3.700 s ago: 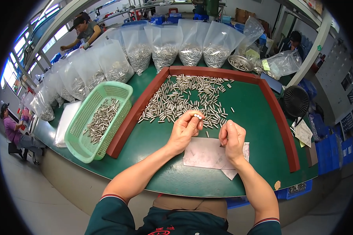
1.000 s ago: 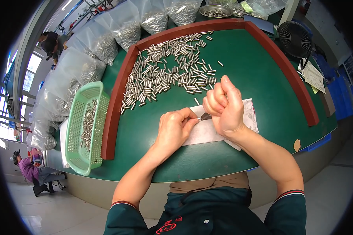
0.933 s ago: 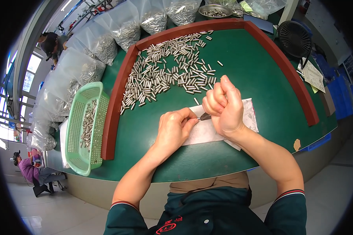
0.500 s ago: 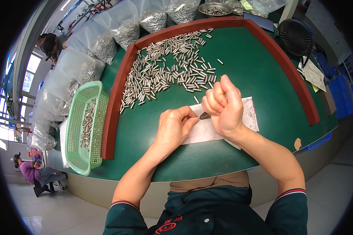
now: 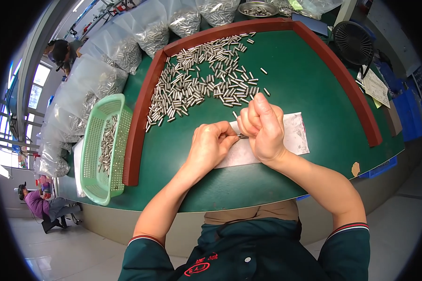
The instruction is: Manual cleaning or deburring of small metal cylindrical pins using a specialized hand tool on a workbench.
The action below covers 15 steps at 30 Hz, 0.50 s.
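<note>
One slip by the left hand point(image 5: 212, 143) pinching that metal bit point(image 5: 241, 136) could drop it on the sheet point(image 5: 293, 134), right hand point(image 5: 266, 131) fisted on can't-tell-what tbh.

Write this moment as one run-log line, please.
left hand: pinches small metal piece; right hand: curled near left fingertips, contents hidden; sheet: below right hand; pins: loose inside red frame; basket: holds pins

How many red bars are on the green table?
3: the left bar, beside the green basket; the far bar, before the bags; the right bar, near the black fan.
</note>
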Tool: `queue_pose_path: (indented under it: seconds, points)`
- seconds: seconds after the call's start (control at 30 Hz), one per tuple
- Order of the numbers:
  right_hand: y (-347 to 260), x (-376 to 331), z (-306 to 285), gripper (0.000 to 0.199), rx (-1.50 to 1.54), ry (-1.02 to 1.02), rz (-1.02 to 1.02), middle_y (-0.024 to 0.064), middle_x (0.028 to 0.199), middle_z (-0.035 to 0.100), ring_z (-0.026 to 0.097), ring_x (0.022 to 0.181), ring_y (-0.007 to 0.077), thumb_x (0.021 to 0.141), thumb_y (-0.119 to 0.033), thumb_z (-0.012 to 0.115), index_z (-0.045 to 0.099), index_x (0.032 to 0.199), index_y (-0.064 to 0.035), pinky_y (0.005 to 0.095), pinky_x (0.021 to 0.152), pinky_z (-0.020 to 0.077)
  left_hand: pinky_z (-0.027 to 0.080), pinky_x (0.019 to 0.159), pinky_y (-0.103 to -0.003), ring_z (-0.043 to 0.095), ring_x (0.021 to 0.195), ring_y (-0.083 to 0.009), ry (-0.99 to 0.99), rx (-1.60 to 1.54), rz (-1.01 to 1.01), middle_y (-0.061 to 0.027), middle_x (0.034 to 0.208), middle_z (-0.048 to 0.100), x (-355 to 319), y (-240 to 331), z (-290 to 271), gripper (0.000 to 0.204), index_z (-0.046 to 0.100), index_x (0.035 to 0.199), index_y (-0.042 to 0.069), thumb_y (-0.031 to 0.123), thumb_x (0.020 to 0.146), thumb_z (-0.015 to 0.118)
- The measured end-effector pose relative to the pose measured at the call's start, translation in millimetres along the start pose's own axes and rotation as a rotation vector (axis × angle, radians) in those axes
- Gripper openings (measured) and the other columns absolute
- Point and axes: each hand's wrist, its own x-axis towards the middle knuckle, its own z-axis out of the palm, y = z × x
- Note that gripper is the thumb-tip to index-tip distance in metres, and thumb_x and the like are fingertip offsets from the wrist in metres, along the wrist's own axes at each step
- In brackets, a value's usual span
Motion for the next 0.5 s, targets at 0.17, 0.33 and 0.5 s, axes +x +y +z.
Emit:
queue_pose_path:
  seconds: [0.17, 0.33, 0.5]
  points:
    - [3.0, -1.8, -2.1, 0.045, 0.035, 0.019, 0.04, -0.0026, 0.047, 0.027, 0.025, 0.042, 0.0069, 0.091, -0.025, 0.04, 0.029, 0.051, -0.0085, 0.024, 0.041, 0.0231, 0.035, 0.045, -0.024, 0.039, 0.049, -0.0057, -0.01, -0.01, 0.018, -0.0025, 0.052, 0.05, 0.4, -5.5, 2.1, 0.01, 0.06, 0.071, -0.002, 0.006, 0.072, 0.066]
    - [-5.4, 5.5, -7.5, 0.045, 0.103, 0.063, -0.012, -0.0031, 0.044, 0.025, 0.021, 0.039, 0.006, 0.092, -0.025, 0.038, 0.025, 0.05, -0.0112, 0.0234, 0.037, 0.0171, 0.041, 0.051, -0.029, 0.051, 0.051, -0.0166, -0.035, 0.081, 0.044, -0.009, 0.057, 0.055, -4.1, -4.1, 0.5, 0.011, 0.059, 0.073, 0.0, 0.009, 0.071, 0.064]
    - [-30.6, 26.5, -32.8, 0.045, 0.137, 0.136, -0.174, -0.0028, 0.042, 0.024, 0.017, 0.037, 0.0066, 0.092, -0.025, 0.035, 0.024, 0.05, -0.0124, 0.0244, 0.035, 0.0137, 0.03, 0.05, -0.018, 0.03, 0.051, -0.0039, -0.321, -1.278, -0.189, 0.0004, 0.069, 0.047, 9.5, -22.9, -14.4, 0.011, 0.05, 0.081, 0.006, 0.015, 0.085, 0.054]
